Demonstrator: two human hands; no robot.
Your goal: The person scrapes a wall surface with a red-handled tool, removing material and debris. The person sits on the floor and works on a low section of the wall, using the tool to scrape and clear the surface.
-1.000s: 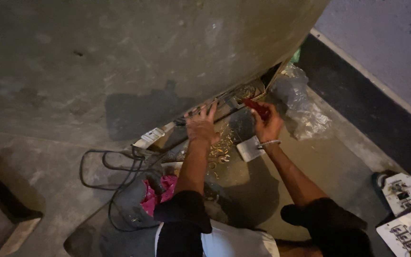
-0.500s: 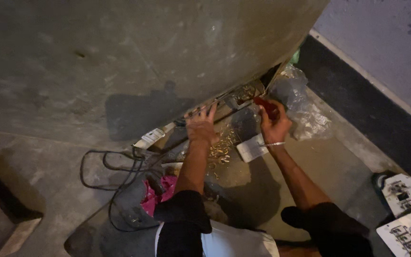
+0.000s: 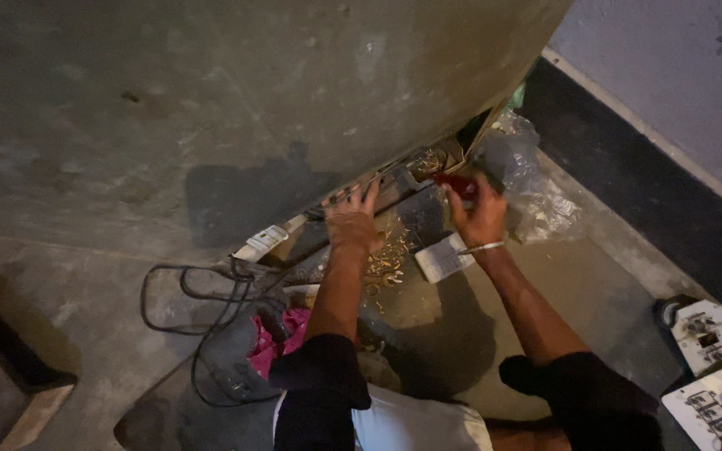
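The large grey concrete slab (image 3: 236, 108) leans low over the hands, so knuckles could scrape its underside if either lifts. The tangled black cable (image 3: 202, 309) on the floor could snag a drawn-back elbow. The clear crumpled plastic bag (image 3: 528, 179) lies just beside the right hand (image 3: 480, 219), which is raised, wrist bent, fingers closed around a small red-handled tool (image 3: 455, 184) at the slab's edge; a loose grip could drop it among the brass-coloured small parts (image 3: 390, 255). The left hand (image 3: 353, 224) lies flat, fingers spread wide, holding nothing.
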